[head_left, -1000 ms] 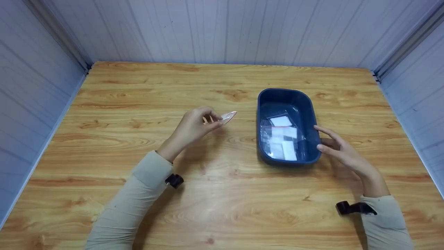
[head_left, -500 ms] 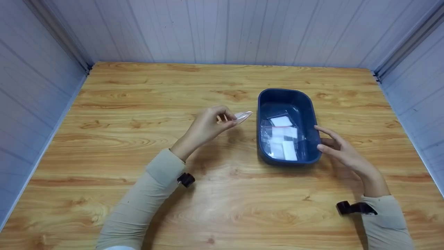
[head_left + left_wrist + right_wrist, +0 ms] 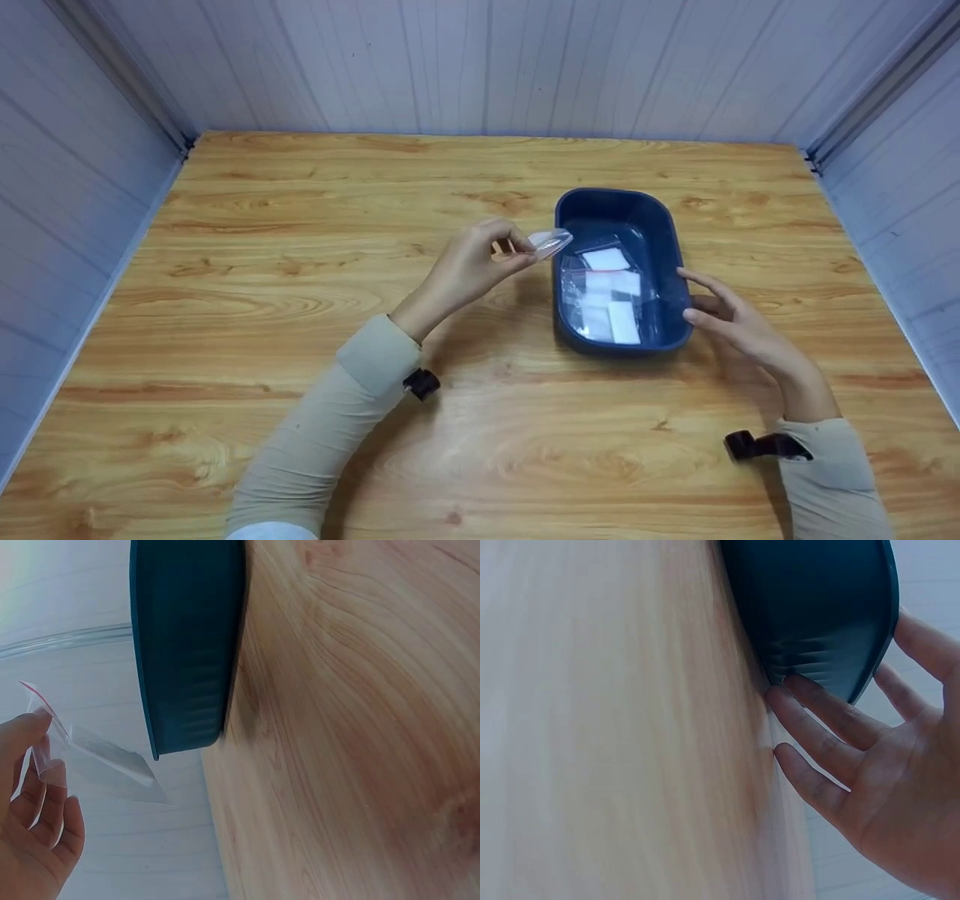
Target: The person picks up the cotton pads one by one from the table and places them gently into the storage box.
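My left hand (image 3: 480, 259) pinches a small clear zip bag (image 3: 551, 244) between thumb and fingers, right at the left rim of a dark blue plastic bin (image 3: 660, 225). In the left wrist view the bag (image 3: 112, 757) shows a red seal line along its top and a white piece inside, and it hangs in the air. Several similar clear bags with white pieces (image 3: 611, 285) lie in the bin. My right hand (image 3: 739, 330) touches the bin's right side with spread fingers; in the right wrist view its fingertips (image 3: 799, 682) rest against the outer wall.
The bin stands on a wood-grain table (image 3: 300, 300), right of the middle. Pale panel walls (image 3: 450, 67) close off the back and both sides. A black wrist camera (image 3: 422, 384) sits at the left sleeve, and another camera (image 3: 742, 446) at the right one.
My left hand has moved to the right with the zip bag, from over the table to the bin's left rim. The right hand and the bin have stayed in place.
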The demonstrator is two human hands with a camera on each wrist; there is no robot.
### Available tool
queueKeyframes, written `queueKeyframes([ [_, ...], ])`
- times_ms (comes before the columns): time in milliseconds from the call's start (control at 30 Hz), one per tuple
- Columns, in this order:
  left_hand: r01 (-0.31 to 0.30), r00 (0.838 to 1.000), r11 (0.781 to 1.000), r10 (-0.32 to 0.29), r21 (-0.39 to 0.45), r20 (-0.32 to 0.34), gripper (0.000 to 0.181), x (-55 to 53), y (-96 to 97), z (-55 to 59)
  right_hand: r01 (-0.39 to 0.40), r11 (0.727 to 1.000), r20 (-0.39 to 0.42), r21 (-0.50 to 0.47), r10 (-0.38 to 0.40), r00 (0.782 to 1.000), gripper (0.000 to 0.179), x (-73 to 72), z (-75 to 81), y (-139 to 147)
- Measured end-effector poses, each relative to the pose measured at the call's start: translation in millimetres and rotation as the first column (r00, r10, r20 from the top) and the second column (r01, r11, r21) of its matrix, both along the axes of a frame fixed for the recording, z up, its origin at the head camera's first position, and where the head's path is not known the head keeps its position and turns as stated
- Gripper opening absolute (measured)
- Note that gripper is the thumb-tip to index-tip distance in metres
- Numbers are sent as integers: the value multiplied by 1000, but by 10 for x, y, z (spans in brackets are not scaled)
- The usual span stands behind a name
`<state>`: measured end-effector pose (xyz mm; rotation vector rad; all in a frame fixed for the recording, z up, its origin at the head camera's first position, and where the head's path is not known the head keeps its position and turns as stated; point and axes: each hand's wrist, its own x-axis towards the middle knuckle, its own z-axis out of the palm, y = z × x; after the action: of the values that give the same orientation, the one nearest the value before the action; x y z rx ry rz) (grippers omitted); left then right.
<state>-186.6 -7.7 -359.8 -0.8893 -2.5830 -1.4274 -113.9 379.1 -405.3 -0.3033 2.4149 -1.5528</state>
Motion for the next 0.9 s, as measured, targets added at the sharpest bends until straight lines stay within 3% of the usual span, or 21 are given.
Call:
queueKeyframes([
  [400, 53, 997, 998, -50, 42, -59, 8, -57, 183, 64, 11, 1000, 21, 4, -11, 1000, 59, 6, 0, 4],
  [900, 115, 993, 993, -114, 22, -37, 7, -101, 461, 42, 6, 1000, 2, -12, -6, 1000, 59, -10, -2, -20],
])
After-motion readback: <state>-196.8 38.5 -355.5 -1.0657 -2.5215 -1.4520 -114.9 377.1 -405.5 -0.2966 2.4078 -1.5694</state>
